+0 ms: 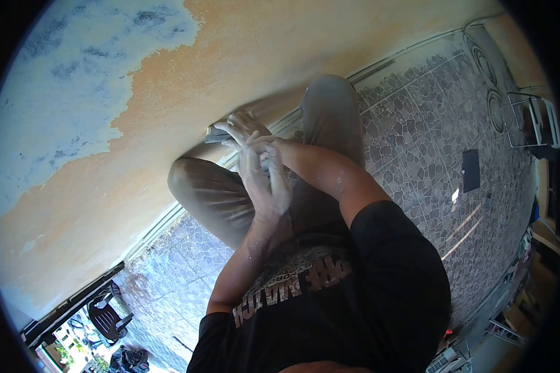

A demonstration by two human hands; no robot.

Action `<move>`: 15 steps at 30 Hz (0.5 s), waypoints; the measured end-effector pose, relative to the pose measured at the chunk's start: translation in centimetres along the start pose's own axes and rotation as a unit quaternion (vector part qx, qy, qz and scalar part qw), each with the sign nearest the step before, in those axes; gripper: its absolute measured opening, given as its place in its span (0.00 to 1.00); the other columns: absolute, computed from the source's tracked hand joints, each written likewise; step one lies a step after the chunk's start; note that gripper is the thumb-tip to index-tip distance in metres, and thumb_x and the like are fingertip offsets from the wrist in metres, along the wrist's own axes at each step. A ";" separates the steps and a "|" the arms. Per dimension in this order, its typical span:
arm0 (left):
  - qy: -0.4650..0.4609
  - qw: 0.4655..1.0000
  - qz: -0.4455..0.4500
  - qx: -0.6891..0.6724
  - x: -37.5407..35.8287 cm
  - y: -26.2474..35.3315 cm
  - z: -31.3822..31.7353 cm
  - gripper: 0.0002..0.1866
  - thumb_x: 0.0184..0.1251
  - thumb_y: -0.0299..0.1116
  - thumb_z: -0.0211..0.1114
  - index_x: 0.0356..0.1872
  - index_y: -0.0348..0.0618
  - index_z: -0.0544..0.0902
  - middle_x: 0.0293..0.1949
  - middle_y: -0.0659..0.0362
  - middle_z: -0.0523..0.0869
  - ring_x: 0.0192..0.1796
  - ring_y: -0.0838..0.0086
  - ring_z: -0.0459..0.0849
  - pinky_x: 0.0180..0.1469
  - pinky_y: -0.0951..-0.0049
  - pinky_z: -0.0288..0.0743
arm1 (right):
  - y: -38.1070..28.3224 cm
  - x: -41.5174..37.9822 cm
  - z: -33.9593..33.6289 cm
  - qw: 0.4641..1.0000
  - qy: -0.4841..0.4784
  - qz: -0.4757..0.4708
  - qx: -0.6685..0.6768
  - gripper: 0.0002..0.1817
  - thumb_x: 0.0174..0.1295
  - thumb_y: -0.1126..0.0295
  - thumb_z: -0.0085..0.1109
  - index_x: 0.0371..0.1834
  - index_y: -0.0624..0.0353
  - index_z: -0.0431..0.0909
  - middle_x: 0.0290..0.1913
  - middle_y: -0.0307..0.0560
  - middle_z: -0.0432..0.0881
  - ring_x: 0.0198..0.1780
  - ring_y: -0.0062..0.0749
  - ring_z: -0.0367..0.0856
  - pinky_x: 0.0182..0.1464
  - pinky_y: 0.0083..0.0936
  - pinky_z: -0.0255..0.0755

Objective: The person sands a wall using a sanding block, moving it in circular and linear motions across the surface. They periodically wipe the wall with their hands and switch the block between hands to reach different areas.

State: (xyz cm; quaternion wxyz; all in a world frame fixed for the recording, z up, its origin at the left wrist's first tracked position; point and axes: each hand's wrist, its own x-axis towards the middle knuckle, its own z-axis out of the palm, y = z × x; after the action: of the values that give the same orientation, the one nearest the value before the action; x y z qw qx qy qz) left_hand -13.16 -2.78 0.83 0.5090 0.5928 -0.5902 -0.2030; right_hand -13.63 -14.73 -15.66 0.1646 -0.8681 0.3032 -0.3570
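Note:
My right hand (247,126) is closed around a flat, dark grey block (216,134), perhaps a sanding block, pressed against the wall (186,87) low down. Pale dust coats its fingers. Just below it, my left hand (264,180) is beside the right wrist, appearing to touch it. The left fingers are bent and apart, with a gap between them, and I make out nothing in them. Dust whitens this hand too. Orange-tan bare patches and white-blue painted areas share the wall's surface.
My bent knees (333,93) are close to the wall on both sides of the hands. Stone-patterned tiles cover the floor (410,124). A dark rectangle (471,171) lies at right, near a metal-framed chair (535,121). A black plastic chair (107,317) stands at lower left.

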 end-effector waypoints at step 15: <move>-0.284 0.952 0.111 0.034 -0.1 2.2 -1.7 0.10 0.55 0.32 0.77 0.39 0.54 0.90 0.64 0.59 0.81 0.76 0.54 0.67 0.73 0.46 0.59 | -0.3 0.0 0.0 1.000 0.024 0.009 0.002 0.33 0.61 0.52 0.71 0.67 0.42 0.70 0.53 0.44 0.74 0.57 0.43 0.73 0.61 0.44 0.63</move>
State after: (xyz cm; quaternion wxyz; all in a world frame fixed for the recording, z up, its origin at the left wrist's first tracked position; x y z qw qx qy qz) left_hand -12.83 -1.57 3.32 0.3189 0.4588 -0.7789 -0.2848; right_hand -13.55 -14.49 -15.52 0.1626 -0.8561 0.3142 -0.3768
